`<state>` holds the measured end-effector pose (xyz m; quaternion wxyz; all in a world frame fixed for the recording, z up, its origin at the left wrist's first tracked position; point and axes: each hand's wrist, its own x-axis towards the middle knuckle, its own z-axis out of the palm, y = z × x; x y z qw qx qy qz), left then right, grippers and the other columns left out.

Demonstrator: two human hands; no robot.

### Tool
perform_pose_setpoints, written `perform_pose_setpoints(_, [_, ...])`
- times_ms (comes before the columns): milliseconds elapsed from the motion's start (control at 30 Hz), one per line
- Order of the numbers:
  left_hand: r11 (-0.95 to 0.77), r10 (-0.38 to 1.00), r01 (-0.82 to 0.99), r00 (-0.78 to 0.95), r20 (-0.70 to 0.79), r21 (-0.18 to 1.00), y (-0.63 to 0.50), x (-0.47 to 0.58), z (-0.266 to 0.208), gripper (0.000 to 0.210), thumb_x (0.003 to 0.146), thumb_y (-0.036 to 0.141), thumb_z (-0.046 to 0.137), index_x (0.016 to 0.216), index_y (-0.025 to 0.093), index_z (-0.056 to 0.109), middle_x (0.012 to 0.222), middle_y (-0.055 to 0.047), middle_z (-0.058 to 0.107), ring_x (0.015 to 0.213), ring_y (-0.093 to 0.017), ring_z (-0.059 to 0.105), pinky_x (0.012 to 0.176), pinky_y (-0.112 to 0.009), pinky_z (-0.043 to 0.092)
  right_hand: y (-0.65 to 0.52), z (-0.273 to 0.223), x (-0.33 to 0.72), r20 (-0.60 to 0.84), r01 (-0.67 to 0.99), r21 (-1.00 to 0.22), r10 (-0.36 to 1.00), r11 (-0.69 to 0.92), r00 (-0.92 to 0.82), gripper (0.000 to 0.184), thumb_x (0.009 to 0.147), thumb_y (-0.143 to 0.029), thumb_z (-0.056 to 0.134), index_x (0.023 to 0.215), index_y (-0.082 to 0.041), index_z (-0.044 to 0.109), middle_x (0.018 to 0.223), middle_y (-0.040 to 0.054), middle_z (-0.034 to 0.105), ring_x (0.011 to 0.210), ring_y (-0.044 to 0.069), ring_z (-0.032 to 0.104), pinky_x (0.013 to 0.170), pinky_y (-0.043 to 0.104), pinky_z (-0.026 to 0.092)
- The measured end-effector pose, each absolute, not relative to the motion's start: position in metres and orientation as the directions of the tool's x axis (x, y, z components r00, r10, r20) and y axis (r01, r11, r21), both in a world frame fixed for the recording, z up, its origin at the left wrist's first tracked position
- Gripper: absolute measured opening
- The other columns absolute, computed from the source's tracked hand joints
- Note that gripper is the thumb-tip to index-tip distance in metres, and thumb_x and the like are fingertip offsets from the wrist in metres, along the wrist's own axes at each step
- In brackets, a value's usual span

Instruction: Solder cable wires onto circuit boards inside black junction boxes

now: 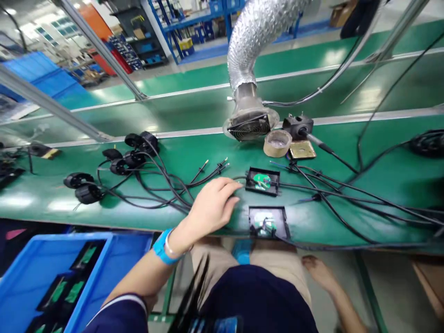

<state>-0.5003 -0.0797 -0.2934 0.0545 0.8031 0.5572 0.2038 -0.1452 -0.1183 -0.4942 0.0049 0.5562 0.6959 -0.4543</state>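
My left hand (213,206) is over the green bench, its fingers bent and the thumb apart from the index finger. Its fingertips are just left of a black plastic housing (248,186) that holds a small green circuit board (262,181). A black cable leaves that housing's left side and passes behind my fingers; I cannot tell whether they touch it. Nearer the bench edge lies a second open black housing (285,222) with a board and wires inside. My right hand (317,269) hangs below the bench beside my thigh, fingers loosely extended, nothing visible in it.
Black cables with round black parts (88,192) lie to the left; more cables (347,199) run right. A fan with a silver duct (249,122) hangs behind the housings, near a soldering iron (319,143) and a tape roll (277,143). A blue bin (107,259) stands lower left.
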Motion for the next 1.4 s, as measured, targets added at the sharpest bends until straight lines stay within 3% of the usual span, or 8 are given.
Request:
perform_pose_setpoints(100, [-0.529,0.848,0.741,0.463,0.256,0.414,-0.089,-0.484,-0.288,0.042,0.087,0.034,0.057,0.124,0.015,0.052,0.122,-0.011,0.057,0.114,-0.023,0.052,0.101,-0.038,0.043,-0.139,-0.425,-0.122,-0.517,0.740,-0.671,0.691,0.040,-0.506,0.033,0.090,-0.046,0.050,0.095,-0.020,0.070,0.094,0.0046,0.071,0.089,0.020,0.067,0.081,0.029,0.055])
perform_pose_setpoints(200, [-0.571,0.817,0.684,0.531,0.226,0.454,-0.093,-0.477,-0.294,0.059,0.080,0.046,0.064,0.126,0.012,0.049,0.123,-0.014,0.055,0.115,-0.026,0.051,0.101,-0.040,0.042,-0.136,-0.343,-0.123,-0.181,0.611,-0.712,0.749,0.348,-0.638,0.026,0.089,-0.044,0.052,0.102,-0.029,0.070,0.101,-0.0009,0.071,0.092,0.017,0.068,0.080,0.023,0.054])
perform_pose_setpoints(300, [-0.577,0.806,0.689,0.566,0.171,0.438,-0.091,-0.474,-0.307,0.077,0.073,0.060,0.067,0.129,0.012,0.046,0.124,-0.015,0.054,0.115,-0.028,0.051,0.100,-0.043,0.041,-0.092,-0.303,-0.149,0.372,0.589,-0.480,0.759,0.650,-0.535,0.017,0.089,-0.034,0.055,0.095,-0.025,0.068,0.095,0.0003,0.071,0.081,0.014,0.067,0.076,0.024,0.053])
perform_pose_setpoints(367, [-0.578,0.802,0.704,0.583,0.130,0.413,-0.087,-0.471,-0.314,0.078,0.073,0.063,0.065,0.130,0.013,0.044,0.125,-0.015,0.054,0.115,-0.030,0.051,0.098,-0.044,0.041,-0.047,-0.306,-0.169,0.532,0.637,-0.249,0.653,0.729,-0.540,0.020,0.090,-0.029,0.053,0.100,-0.018,0.066,0.101,0.0063,0.069,0.089,0.017,0.065,0.084,0.031,0.051])
perform_pose_setpoints(667, [-0.464,0.873,0.796,0.486,0.044,0.388,-0.080,-0.465,-0.306,0.071,0.073,0.040,0.067,0.132,0.010,0.043,0.133,-0.016,0.048,0.120,-0.030,0.048,0.103,-0.044,0.040,0.013,-0.326,-0.199,0.559,0.694,-0.089,0.613,0.714,-0.559,0.019,0.089,-0.026,0.052,0.088,-0.016,0.068,0.084,0.0094,0.067,0.075,0.019,0.055,0.070,0.033,0.040])
perform_pose_setpoints(867, [-0.518,0.846,0.742,0.518,0.127,0.426,-0.084,-0.452,-0.308,0.067,0.085,0.038,0.061,0.138,0.008,0.035,0.140,-0.016,0.045,0.129,-0.026,0.040,0.109,-0.040,0.036,-0.057,-0.320,-0.237,0.220,0.559,-0.370,0.655,0.742,-0.723,0.020,0.094,-0.032,0.046,0.092,-0.016,0.058,0.078,0.0046,0.063,0.067,0.014,0.058,0.061,0.027,0.044])
perform_pose_setpoints(967, [-0.525,0.838,0.735,0.535,0.109,0.430,-0.082,-0.453,-0.311,0.063,0.084,0.025,0.059,0.139,0.009,0.034,0.139,-0.014,0.045,0.129,-0.024,0.040,0.110,-0.038,0.036,-0.047,-0.320,-0.231,0.230,0.488,-0.454,0.627,0.746,-0.744,0.017,0.094,-0.021,0.045,0.102,-0.018,0.060,0.082,0.0027,0.063,0.071,0.011,0.059,0.065,0.023,0.046])
perform_pose_setpoints(1400, [-0.607,0.785,0.745,0.617,0.059,0.276,-0.081,-0.453,-0.311,0.053,0.084,0.019,0.053,0.135,0.027,0.044,0.136,-0.017,0.040,0.125,-0.031,0.044,0.096,-0.048,0.045,-0.038,-0.334,-0.221,0.342,0.582,-0.143,0.592,0.800,-0.730,0.018,0.089,-0.011,0.044,0.090,-0.017,0.061,0.068,0.0000,0.055,0.065,0.010,0.051,0.053,0.024,0.033])
